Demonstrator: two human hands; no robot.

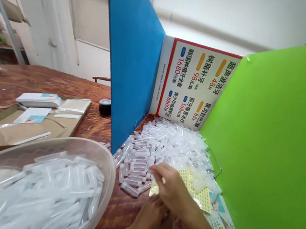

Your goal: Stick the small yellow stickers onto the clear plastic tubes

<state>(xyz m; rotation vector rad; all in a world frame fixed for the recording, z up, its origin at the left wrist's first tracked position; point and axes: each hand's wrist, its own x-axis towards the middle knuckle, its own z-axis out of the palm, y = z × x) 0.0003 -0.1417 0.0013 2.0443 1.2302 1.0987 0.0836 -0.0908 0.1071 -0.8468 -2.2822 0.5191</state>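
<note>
My left hand (152, 217) is low at the table's front, its fingers curled closed and partly covered by my right hand. Just above it, my right hand (171, 189) crosses over with thumb and fingers drawn together. Whatever either hand holds is hidden or too small to make out. Behind my right wrist lies a yellow sheet (203, 199) with rows of small dots, part of it showing left of my fingers. A large heap of small clear capped plastic tubes (146, 154) spreads just beyond my hands.
At left stands a translucent basin (111, 170) full of clear plastic packets or tubes. A blue panel (134, 57), a printed price board (195, 84) and a green panel (276, 142) enclose the heap. Behind the basin are a cardboard tray (75, 117) and black tape roll (104, 107). Printed cards (222, 218) lie right.
</note>
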